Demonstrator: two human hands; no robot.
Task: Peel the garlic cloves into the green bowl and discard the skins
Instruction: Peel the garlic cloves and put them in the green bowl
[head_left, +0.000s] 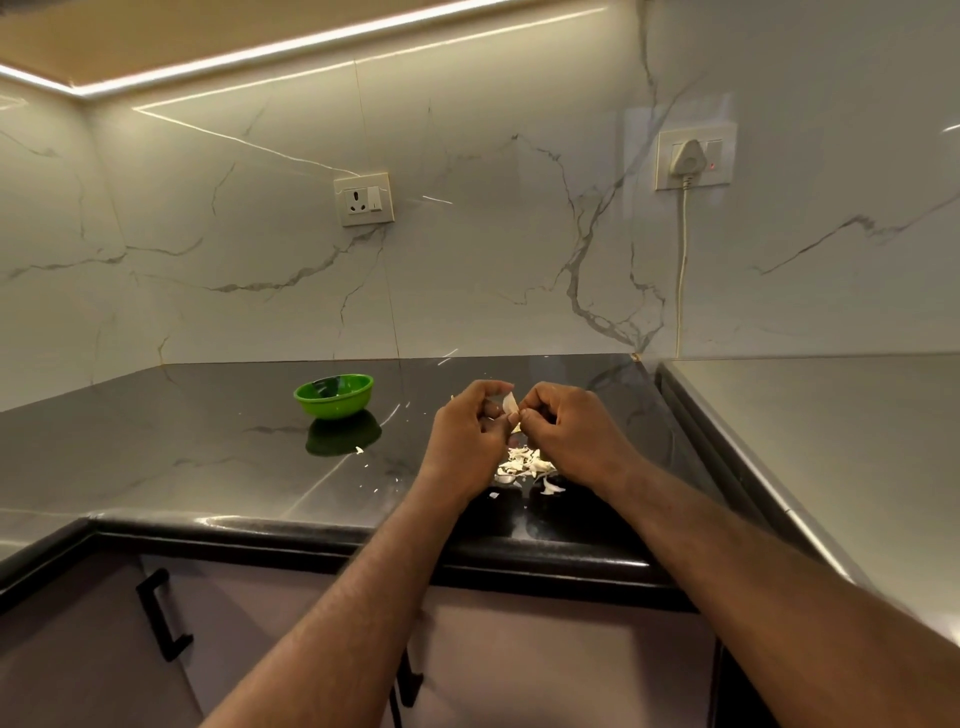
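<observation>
White skin flap (510, 401) stands up off a garlic clove hidden in the fingers above the dark desk (208, 447) — the left hand (467, 434) curls round the clove and the right hand (569, 434) pinches the flap, knuckles nearly touching. Peeling is the step in hand, I judge: a heap of shed skins (524, 464) lies just below, the green bowl (334, 396) well off to the left. Next — strip the flap clean, drop it on the heap, and carry the bare clove across to the bowl.

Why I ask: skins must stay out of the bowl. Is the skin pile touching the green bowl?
Apart. The head view shows bare dark countertop between the green bowl and the skin pile.
</observation>
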